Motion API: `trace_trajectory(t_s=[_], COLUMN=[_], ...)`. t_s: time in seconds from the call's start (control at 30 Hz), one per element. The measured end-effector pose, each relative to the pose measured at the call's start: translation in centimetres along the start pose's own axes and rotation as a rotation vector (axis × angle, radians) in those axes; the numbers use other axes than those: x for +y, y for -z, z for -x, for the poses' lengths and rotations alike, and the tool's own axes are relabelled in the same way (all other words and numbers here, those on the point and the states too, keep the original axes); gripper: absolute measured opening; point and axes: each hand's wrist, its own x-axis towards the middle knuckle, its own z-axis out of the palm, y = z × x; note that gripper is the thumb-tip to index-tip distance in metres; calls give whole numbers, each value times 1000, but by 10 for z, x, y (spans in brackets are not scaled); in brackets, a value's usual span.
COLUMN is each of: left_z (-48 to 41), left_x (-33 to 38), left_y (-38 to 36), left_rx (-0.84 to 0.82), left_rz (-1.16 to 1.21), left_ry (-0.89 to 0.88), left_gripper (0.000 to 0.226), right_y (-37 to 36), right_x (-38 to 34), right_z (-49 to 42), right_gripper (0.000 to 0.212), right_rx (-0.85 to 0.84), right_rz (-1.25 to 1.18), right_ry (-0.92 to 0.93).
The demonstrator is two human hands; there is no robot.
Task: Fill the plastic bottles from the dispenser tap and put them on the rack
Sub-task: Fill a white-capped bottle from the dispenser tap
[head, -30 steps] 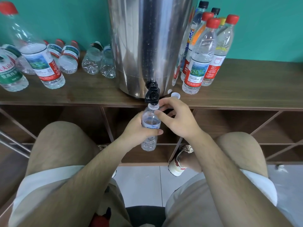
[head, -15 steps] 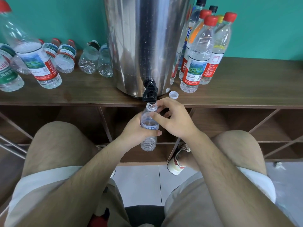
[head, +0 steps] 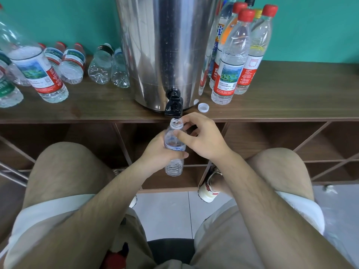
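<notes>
So the left hand (head: 159, 152) is wrapped round the middle of the small clear bottle (head: 174, 166), holding its open mouth right under the black tap (head: 174, 103). Meanwhile the right hand (head: 204, 140) pinches that bottle up by the neck, thumb and curled fingers on it. There's a loose white cap (head: 203, 107) on the shelf (head: 291, 98) just beside the tap.
</notes>
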Motion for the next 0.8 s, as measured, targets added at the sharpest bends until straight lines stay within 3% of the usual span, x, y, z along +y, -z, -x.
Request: trace_trajectory(t_s=[0.8], left_z=[-5], left_x=[-8], left_y=[-2], left_rx=[-3], left_rz=[-45], left_ry=[-13], left_gripper=[78], right_y=[3], right_x=[1], right_z=[2], right_gripper=[22], right_rx=[-16], right_rz=[24], right_ry=[20])
